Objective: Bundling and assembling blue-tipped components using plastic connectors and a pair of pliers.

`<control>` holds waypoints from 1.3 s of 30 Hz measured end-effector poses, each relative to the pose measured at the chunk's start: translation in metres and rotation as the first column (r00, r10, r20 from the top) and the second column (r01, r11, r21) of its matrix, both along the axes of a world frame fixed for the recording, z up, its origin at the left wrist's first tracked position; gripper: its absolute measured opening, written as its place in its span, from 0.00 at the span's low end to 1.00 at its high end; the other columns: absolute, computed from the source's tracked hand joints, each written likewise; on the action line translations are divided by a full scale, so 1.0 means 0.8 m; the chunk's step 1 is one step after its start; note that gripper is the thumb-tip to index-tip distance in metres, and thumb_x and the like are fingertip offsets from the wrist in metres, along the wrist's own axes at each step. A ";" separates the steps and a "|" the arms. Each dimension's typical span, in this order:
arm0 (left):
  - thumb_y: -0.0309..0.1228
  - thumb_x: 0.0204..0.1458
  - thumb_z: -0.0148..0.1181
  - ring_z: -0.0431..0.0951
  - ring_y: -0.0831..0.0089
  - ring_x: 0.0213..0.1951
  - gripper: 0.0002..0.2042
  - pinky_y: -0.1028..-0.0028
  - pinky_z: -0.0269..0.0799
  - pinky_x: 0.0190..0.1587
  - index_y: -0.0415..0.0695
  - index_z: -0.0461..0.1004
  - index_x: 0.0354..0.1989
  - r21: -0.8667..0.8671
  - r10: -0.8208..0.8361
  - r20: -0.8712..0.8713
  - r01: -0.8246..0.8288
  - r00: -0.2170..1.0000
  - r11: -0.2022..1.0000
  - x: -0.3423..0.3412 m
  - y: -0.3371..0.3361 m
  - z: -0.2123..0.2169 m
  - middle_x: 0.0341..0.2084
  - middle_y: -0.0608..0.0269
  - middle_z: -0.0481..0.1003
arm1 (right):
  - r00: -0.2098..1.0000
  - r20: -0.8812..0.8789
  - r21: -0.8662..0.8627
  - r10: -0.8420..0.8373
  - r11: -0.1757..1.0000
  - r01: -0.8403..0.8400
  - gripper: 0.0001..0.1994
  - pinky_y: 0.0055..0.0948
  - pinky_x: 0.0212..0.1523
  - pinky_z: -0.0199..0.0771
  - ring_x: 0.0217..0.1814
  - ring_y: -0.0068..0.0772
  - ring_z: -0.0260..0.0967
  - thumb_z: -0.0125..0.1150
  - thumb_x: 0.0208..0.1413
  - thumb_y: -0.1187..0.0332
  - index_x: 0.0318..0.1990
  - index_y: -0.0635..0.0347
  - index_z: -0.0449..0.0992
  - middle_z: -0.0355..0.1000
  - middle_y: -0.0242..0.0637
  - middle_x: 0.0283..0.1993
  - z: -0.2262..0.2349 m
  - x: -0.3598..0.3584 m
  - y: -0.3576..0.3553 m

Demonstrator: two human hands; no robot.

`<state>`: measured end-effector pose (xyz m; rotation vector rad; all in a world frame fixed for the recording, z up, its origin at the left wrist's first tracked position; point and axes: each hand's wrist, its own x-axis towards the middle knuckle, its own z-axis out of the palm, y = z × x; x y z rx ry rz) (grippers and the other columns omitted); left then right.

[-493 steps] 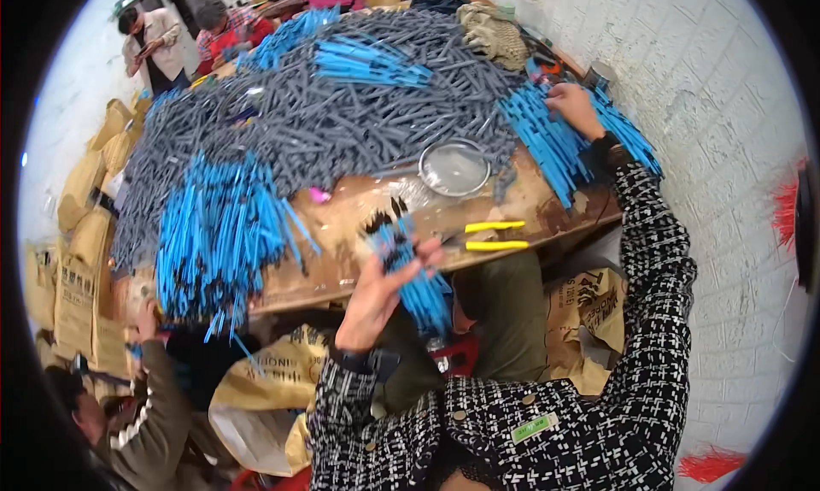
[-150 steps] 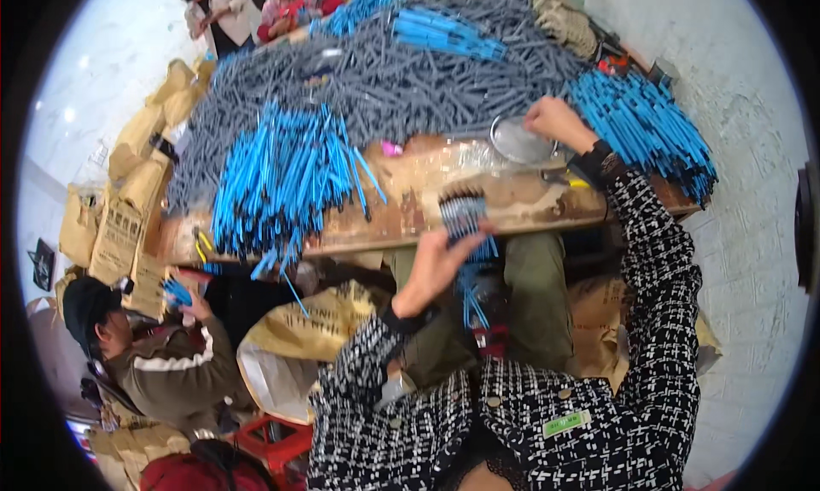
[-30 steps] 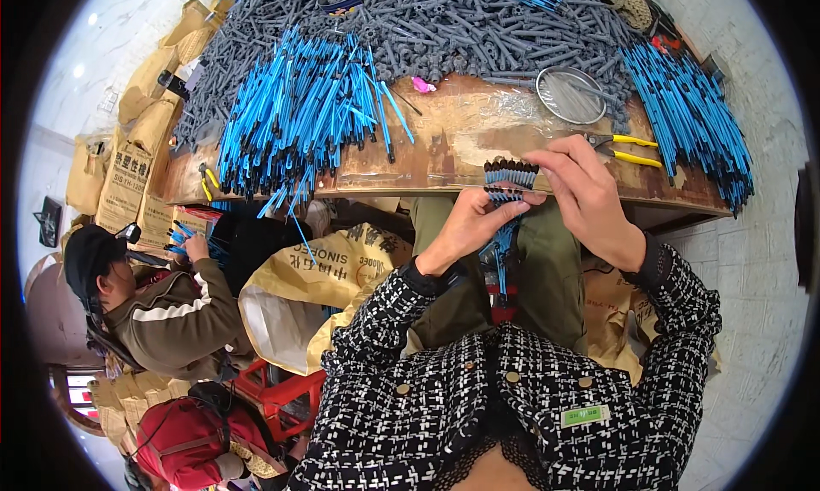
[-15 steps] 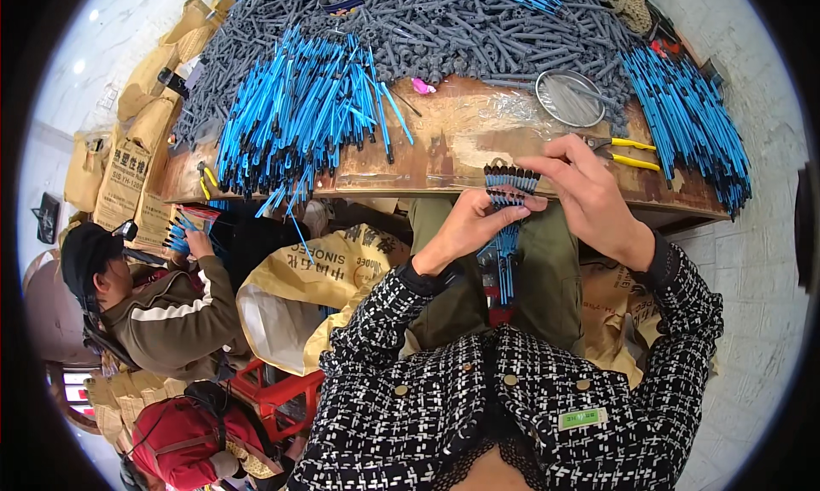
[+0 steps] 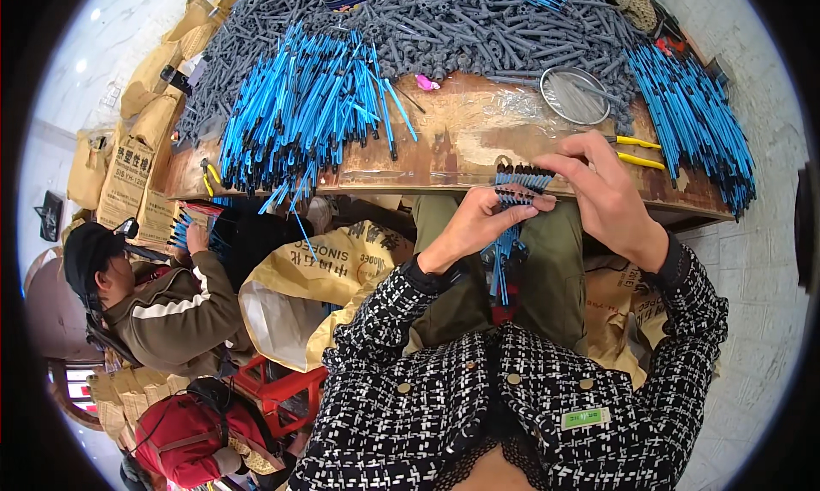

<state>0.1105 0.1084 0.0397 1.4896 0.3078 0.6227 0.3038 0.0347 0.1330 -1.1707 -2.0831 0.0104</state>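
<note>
My left hand (image 5: 471, 226) is closed around a bundle of thin blue sticks (image 5: 505, 273) with black ends. The bundle hangs down between my knees, and its black tips (image 5: 523, 171) fan out in a row above the hand, just in front of the table edge. At the right end of that row, the thumb and fingers of my right hand (image 5: 617, 202) are pinched together. What lies between those fingertips is too small to make out.
A wooden table (image 5: 461, 141) carries a heap of grey plastic pieces (image 5: 478, 29), blue-stick piles at left (image 5: 299, 106) and right (image 5: 692, 123), a round clear-topped dish (image 5: 574, 96) and yellow-handled pliers (image 5: 641, 151). A co-worker (image 5: 171, 311) sits at left beside a yellow sack (image 5: 329, 273).
The row of black tips has tilted and shifted slightly right with my left hand. My right hand has also moved a little right and stays at the row's right end.
</note>
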 end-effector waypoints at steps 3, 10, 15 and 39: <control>0.18 0.59 0.53 0.77 0.74 0.50 0.09 0.73 0.71 0.55 0.34 0.76 0.47 0.009 -0.025 0.014 0.025 1.000 1.000 0.003 0.000 0.000 0.45 0.58 0.80 | 0.999 0.040 0.043 -0.004 0.999 0.003 0.18 0.32 0.39 0.71 0.42 0.41 0.68 0.54 0.46 0.86 0.47 0.64 0.75 0.65 0.42 0.43 0.000 0.002 0.001; 0.18 0.60 0.53 0.77 0.74 0.51 0.09 0.73 0.71 0.56 0.34 0.76 0.47 -0.048 -0.044 0.029 0.046 0.999 0.998 0.004 -0.002 -0.002 0.46 0.58 0.79 | 0.963 -0.269 -0.190 0.001 0.980 -0.054 0.19 0.31 0.40 0.71 0.42 0.41 0.68 0.55 0.48 0.86 0.49 0.62 0.75 0.65 0.42 0.43 -0.018 0.004 0.001; 0.19 0.60 0.53 0.77 0.74 0.51 0.10 0.73 0.71 0.56 0.34 0.76 0.47 -0.036 -0.034 0.027 0.035 0.999 0.999 0.005 -0.003 -0.003 0.46 0.59 0.79 | 0.988 -0.153 -0.084 -0.007 0.996 -0.006 0.16 0.33 0.40 0.72 0.42 0.41 0.69 0.56 0.52 0.84 0.49 0.62 0.75 0.65 0.42 0.44 -0.013 -0.002 0.002; 0.19 0.60 0.52 0.76 0.63 0.55 0.07 0.68 0.71 0.58 0.32 0.75 0.43 -0.015 -0.040 0.064 0.041 0.997 0.999 0.005 0.001 -0.001 0.48 0.48 0.77 | 0.928 0.329 0.376 -0.176 0.926 0.042 0.18 0.36 0.37 0.71 0.39 0.41 0.70 0.64 0.40 0.81 0.43 0.65 0.79 0.70 0.40 0.42 0.013 0.028 -0.019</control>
